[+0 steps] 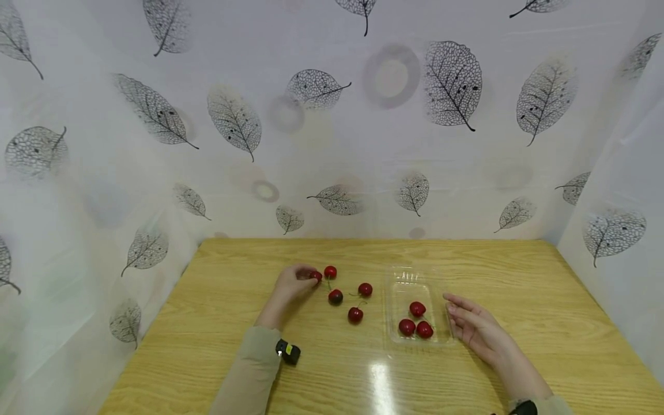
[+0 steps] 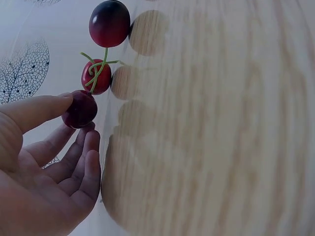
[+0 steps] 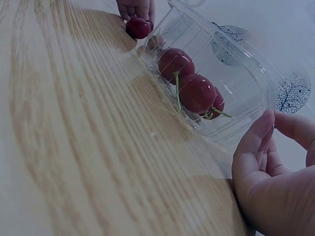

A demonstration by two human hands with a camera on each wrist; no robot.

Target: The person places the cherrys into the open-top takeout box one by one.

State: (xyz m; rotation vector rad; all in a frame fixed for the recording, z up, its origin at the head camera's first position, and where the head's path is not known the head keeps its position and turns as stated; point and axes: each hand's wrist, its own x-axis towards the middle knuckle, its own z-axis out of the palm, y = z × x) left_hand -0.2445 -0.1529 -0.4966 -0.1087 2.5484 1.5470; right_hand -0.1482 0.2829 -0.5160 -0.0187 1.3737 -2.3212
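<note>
My left hand (image 1: 293, 288) pinches a dark red cherry (image 2: 79, 109) between thumb and fingers, low over the table's left-middle part. Just beyond it lie a red cherry (image 1: 330, 272) and a darker one (image 1: 335, 297); green stems show near them. Two more cherries with stems, one (image 1: 365, 289) behind the other (image 1: 355, 314), lie between the left hand and a clear plastic box (image 1: 392, 288). Inside the box sit three cherries (image 3: 196, 93), grouped toward its near end. At the box's right side, my right hand (image 1: 479, 331) pinches the rim between thumb and finger.
The wood-grain table (image 1: 207, 346) carries everything. A whitish leaf-patterned sheet (image 1: 363, 144) stands behind it and along both sides. A dark device (image 1: 288, 351) is strapped at the left wrist.
</note>
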